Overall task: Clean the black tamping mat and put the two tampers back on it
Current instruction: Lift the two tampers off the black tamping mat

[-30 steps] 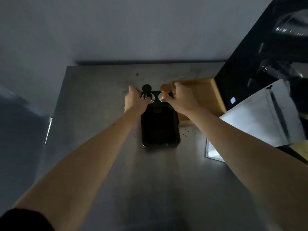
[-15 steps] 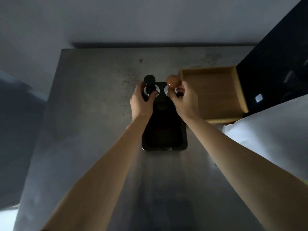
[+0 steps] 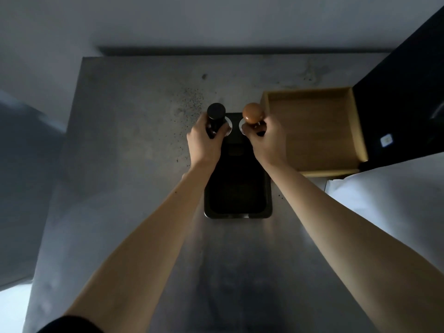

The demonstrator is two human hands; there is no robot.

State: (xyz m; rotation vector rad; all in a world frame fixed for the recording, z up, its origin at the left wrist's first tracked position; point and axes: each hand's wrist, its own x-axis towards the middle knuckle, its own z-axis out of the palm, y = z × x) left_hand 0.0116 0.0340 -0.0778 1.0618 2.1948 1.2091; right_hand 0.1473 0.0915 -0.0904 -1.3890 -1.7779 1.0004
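The left hand (image 3: 204, 140) is holding the black tamper (image 3: 216, 115) tight. The right hand (image 3: 266, 138) is holding the brown tamper (image 3: 251, 113) tight. Both tampers are standing at the far end of the black mat (image 3: 237, 186), which is lying on the gray counter (image 3: 125, 164). A wooden box (image 3: 312, 131) is sitting just beside it.

You've got one view only: a wide-angle head camera, looking forward and steeply down onto the steel counter (image 3: 134, 179). It faces the back wall (image 3: 216, 20), which fills the top of frame. Both forearms run in from the bottom corners, converging at mid-frame on the black tamping mat (image 3: 237, 188). Wooden tray (image 3: 312, 131) sits right of centre. Edges bend with lens distortion. No second view, so nothing overlaps.
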